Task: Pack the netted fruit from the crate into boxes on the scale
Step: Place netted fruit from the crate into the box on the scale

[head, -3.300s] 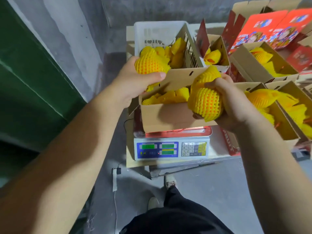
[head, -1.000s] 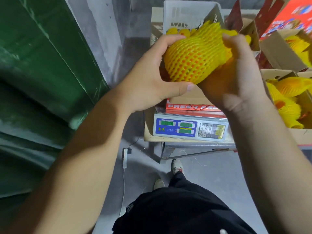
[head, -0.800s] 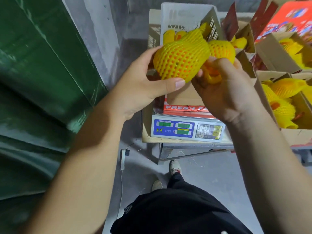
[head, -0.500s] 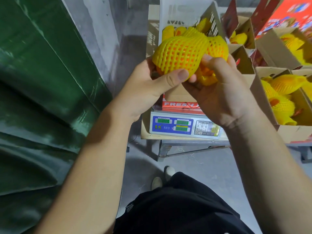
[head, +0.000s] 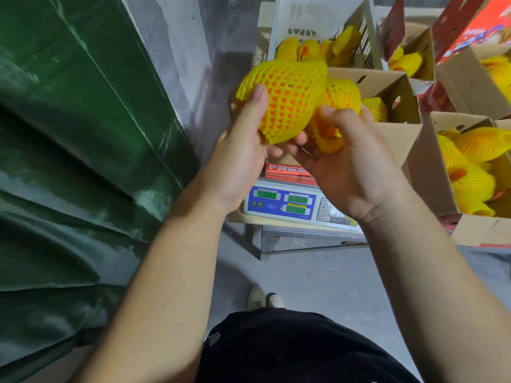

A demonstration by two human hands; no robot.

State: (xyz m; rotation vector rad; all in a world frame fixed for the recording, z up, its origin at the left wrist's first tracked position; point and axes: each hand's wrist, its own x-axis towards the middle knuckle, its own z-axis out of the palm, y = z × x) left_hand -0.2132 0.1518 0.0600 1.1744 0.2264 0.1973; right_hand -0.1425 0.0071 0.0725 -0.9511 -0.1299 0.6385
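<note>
Single head-worn wide-angle view, looking steeply down, close over the scale (head: 290, 203) and floor (head: 318, 272).

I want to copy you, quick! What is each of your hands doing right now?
Left hand: closed round the big netted fruit.
Right hand: closed round a second netted fruit beside it.

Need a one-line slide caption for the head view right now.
Both hands, left and right, hold netted fruit above the box on the scale.
</note>
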